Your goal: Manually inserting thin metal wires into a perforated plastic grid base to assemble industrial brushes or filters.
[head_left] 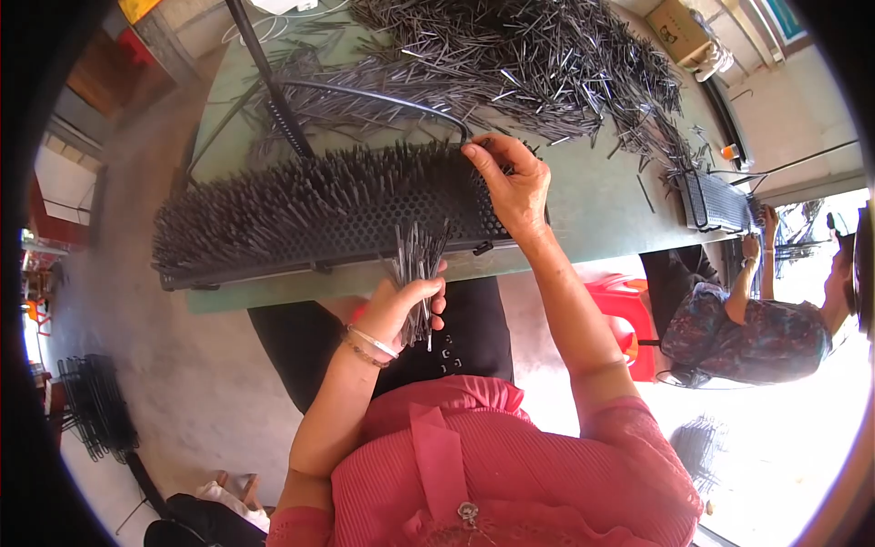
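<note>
My left hand [410,305] is wrapped round an upright bundle of thin dark strips [419,260], held below the front edge of a long black perforated rack [383,219]. Many similar strips stand upright in the rack's holes, densest on the left; bare holes show along its front and right part. Over the rack's far right part, my right hand [515,178] has thumb and forefinger pinched together. Their tips meet the end of a curved dark rod [383,96]. Whether they grip the rod or a small piece there, I cannot make out.
Loose dark strips [547,64] lie heaped across the far side of the green table [602,196]. A dark upright bar [269,77] rises behind the rack. At right, another person [752,328] works at a similar rack [715,201]. A red stool [624,319] stands between us.
</note>
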### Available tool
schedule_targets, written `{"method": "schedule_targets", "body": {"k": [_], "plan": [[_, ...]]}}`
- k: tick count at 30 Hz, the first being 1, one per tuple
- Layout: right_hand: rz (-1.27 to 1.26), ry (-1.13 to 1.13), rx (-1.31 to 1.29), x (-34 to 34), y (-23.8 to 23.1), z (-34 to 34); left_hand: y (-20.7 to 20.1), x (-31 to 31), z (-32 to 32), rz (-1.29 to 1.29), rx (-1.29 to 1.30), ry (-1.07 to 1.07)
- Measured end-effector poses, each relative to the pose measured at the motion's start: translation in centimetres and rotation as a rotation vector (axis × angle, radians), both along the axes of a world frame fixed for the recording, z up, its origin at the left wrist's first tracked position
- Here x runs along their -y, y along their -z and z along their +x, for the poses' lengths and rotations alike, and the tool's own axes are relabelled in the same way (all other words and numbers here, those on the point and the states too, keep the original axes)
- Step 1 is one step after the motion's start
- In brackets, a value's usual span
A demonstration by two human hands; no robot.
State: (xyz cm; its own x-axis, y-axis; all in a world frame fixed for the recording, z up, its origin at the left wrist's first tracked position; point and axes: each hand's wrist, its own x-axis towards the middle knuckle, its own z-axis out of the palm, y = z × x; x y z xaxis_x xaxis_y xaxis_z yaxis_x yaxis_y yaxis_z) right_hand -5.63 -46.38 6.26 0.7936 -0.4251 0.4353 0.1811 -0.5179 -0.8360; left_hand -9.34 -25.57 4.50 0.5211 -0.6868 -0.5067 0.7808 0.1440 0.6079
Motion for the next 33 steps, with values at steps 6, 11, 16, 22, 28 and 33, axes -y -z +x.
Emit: {"method": "schedule_targets", "body": {"k": [6,11,16,22,28,33], "plan": [[0.024,0.006,0.001,-0.9,0.5,-0.1,-0.4,-0.3,-0.2,0.019,0.017,0.022],[-0.061,0.023,0.047,-1.1,0.3,-0.1,0.0,0.0,-0.4,0.038,0.030,-0.001],[-0.147,0.074,0.054,-1.3,0.3,-0.8,0.3,0.1,-0.2,-0.065,0.056,0.007],[-0.213,0.096,0.059,-1.7,0.2,-0.6,1.3,-0.1,-0.4,0.008,0.059,-0.020],[-0.236,0.091,0.044,-2.3,0.1,-0.6,1.5,0.0,-0.4,0.049,0.116,-0.005],[-0.215,0.067,-0.012,-2.1,0.1,-0.6,1.4,-0.1,-0.3,0.025,0.098,-0.014]]}}
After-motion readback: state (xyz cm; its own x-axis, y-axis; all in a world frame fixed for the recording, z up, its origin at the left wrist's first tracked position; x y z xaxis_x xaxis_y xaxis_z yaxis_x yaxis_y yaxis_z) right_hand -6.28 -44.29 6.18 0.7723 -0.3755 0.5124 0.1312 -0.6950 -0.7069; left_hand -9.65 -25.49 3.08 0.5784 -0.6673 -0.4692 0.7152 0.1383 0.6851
